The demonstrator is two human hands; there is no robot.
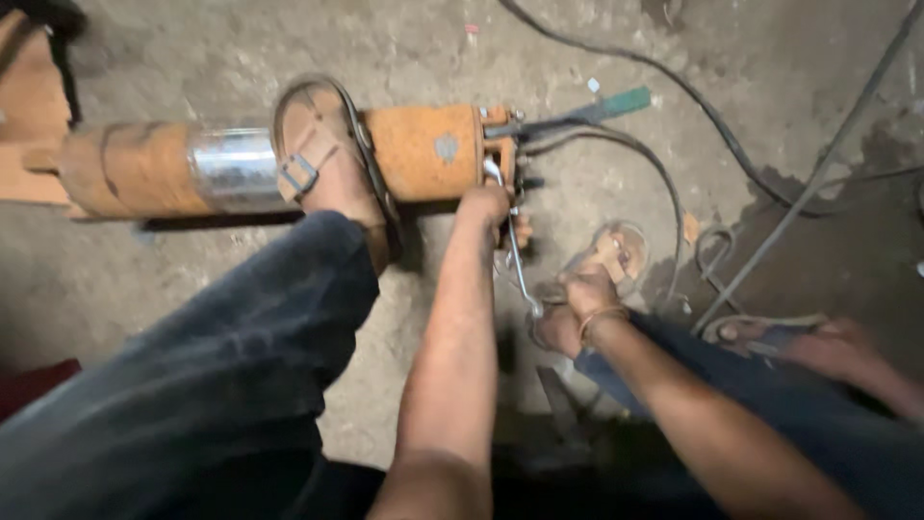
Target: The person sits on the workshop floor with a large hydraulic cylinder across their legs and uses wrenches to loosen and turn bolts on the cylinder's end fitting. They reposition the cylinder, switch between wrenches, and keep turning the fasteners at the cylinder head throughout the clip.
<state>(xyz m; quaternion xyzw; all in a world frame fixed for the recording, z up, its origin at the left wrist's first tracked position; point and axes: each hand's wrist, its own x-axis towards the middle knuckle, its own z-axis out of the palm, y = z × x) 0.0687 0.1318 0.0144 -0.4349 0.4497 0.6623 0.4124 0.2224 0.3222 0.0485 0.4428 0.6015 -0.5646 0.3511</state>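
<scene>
Head view; a rusty orange cylinder point(423, 152) lies on its side on the concrete floor point(241, 48), pinned by a sandalled foot point(322, 159) set across it beside a bright metal band point(231, 170); the work is at the cylinder's right end, at the flange point(500, 144)

Left hand point(488, 207): fist curled shut just under the flange, apparently around the upper part of a thin metal wrench point(520, 270); motion blur hides the fingers

Right hand point(577, 300): closed tight on the wrench's lower end, bangle at the wrist

Judged step: levering a fastener on the flange, both hands on one bar; the next move seems to call for the wrench head staying seated and the foot holding the cylinder from rolling

Count: cylinder 1; band 1; wrench 1; green-handled tool point(616, 101) 1, resting on the flange top; sandalled feet 3, one on the cylinder, two on the floor at right; dark cables point(712, 120) at least 3
</scene>
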